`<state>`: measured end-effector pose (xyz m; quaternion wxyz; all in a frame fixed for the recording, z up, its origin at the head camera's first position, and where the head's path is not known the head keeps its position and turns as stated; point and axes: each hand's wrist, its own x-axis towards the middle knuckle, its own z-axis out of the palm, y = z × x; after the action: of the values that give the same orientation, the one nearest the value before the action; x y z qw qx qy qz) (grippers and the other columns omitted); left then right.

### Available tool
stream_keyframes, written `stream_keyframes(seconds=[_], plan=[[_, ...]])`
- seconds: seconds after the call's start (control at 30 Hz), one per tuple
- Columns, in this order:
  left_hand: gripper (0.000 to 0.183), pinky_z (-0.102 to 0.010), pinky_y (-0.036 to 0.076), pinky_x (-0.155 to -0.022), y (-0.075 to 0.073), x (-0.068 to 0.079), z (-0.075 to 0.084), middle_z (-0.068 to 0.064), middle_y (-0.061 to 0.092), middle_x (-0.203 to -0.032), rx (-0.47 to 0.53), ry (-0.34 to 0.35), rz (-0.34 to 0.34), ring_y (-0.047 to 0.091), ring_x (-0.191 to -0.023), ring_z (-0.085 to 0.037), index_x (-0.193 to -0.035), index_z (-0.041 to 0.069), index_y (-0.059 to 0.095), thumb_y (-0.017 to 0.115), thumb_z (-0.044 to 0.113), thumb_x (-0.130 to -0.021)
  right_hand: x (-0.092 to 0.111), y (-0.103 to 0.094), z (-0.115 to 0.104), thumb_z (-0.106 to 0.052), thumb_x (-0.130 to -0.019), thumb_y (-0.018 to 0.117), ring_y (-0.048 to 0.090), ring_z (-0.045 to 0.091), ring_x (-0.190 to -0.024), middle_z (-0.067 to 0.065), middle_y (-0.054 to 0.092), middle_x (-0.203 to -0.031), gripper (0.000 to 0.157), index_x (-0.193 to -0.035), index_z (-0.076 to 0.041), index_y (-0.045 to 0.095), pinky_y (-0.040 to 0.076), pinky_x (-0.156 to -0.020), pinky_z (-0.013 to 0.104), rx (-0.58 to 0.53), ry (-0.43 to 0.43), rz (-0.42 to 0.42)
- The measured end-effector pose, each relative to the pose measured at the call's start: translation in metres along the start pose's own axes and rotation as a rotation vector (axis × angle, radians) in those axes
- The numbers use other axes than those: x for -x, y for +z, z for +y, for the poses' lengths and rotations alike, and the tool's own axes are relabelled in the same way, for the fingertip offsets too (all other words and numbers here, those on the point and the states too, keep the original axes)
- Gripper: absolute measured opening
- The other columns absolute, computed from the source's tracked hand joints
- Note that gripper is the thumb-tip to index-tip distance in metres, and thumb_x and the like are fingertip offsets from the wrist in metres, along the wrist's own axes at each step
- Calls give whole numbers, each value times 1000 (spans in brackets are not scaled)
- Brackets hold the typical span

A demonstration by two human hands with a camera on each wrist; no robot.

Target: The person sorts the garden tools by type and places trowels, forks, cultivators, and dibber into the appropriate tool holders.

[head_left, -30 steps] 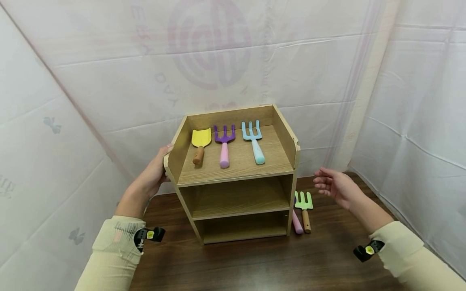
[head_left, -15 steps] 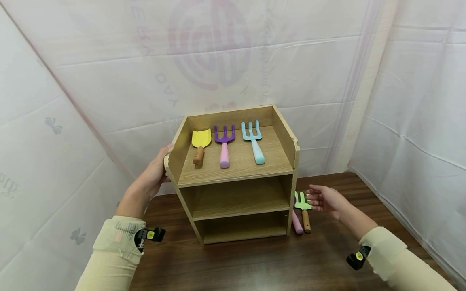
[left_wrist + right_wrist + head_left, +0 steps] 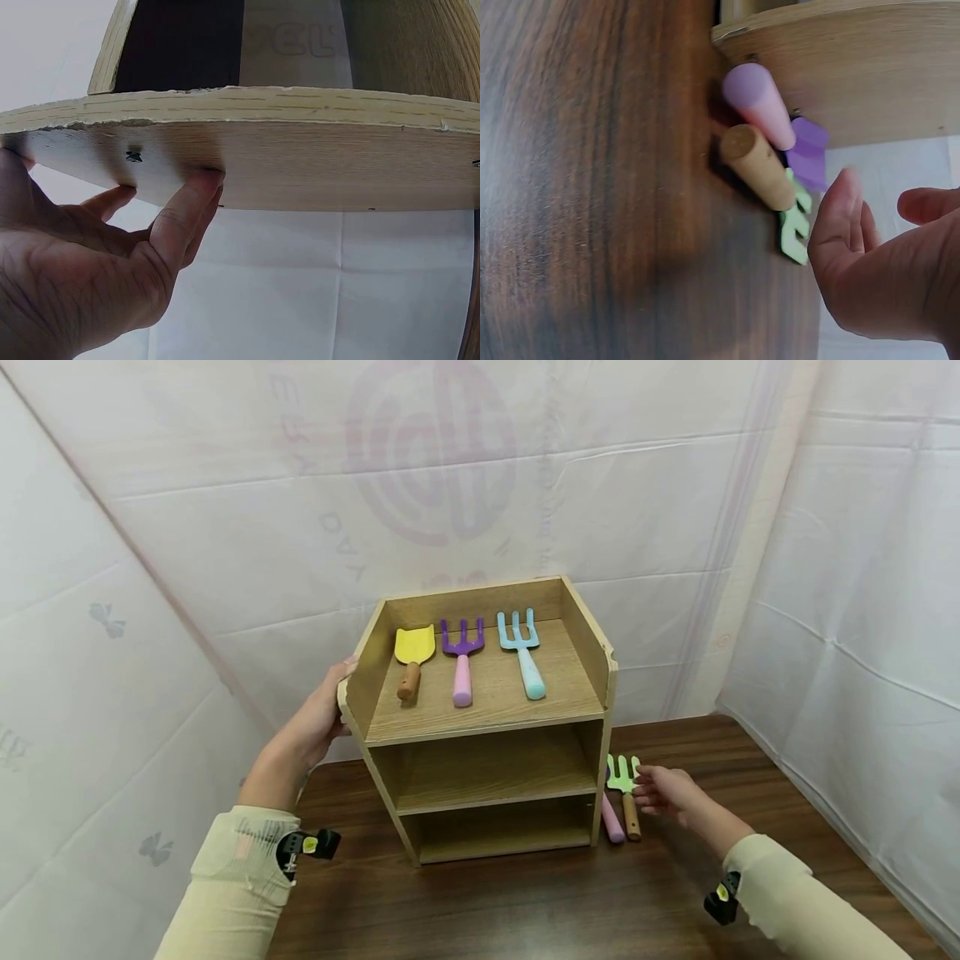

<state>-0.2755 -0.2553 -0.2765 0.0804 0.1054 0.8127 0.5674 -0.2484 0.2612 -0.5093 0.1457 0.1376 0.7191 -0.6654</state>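
Note:
My left hand (image 3: 311, 718) rests against the outer left side of a small wooden shelf unit (image 3: 487, 727); in the left wrist view its fingertips touch the side panel (image 3: 322, 161). To the unit's right, my right hand (image 3: 671, 793) hovers with loosely bent fingers beside a green hand fork (image 3: 625, 789) that has a brown handle. Nothing is between those fingers in the right wrist view. Next to that fork lies a purple tool with a pink handle (image 3: 757, 105), its head (image 3: 806, 154) partly hidden from the head camera by the unit.
On the top shelf lie a yellow shovel (image 3: 415, 647), a purple fork with a pink handle (image 3: 462, 664) and a light blue fork (image 3: 523, 656). Two lower compartments face me. The dark wooden table (image 3: 510, 910) meets white sheeting (image 3: 675, 527) behind and at the sides.
My right hand has come down and to the left, reaching the green fork's side. The left hand, the shelf unit and the tools have stayed in place.

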Motion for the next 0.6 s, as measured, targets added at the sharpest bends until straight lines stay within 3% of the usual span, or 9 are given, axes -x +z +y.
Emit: stream_keyframes(seconds=[0.27,0.4,0.5,0.6], plan=[[73,-30,56,-82,0,1,-1,-3,54,-122,8,7,-7,64,-98,-11,-170,31,20,25,67,-108,-7,6,13,-28,-112,48,66,9,-71,-1,70,-84,45,-126,14,58,60,-65,25,39,24,81],[72,-31,57,-83,1,1,-1,0,58,-118,15,4,2,65,-97,-10,-169,29,21,26,67,-108,-9,6,17,-27,-110,50,66,11,-72,5,72,-90,49,-131,16,56,61,-66,27,77,30,112],[73,-30,57,-83,1,0,0,0,59,-117,16,-1,8,65,-96,-9,-169,28,22,27,67,-108,-13,7,22,-28,-109,53,70,17,-81,23,73,-108,56,-139,19,52,63,-71,32,138,33,122],[73,-30,57,-83,1,0,0,-1,58,-119,10,-2,10,65,-97,-10,-169,29,23,26,68,-108,-14,9,25,-27,-107,55,72,25,-92,39,65,-128,60,-142,21,48,65,-75,37,197,24,133]])
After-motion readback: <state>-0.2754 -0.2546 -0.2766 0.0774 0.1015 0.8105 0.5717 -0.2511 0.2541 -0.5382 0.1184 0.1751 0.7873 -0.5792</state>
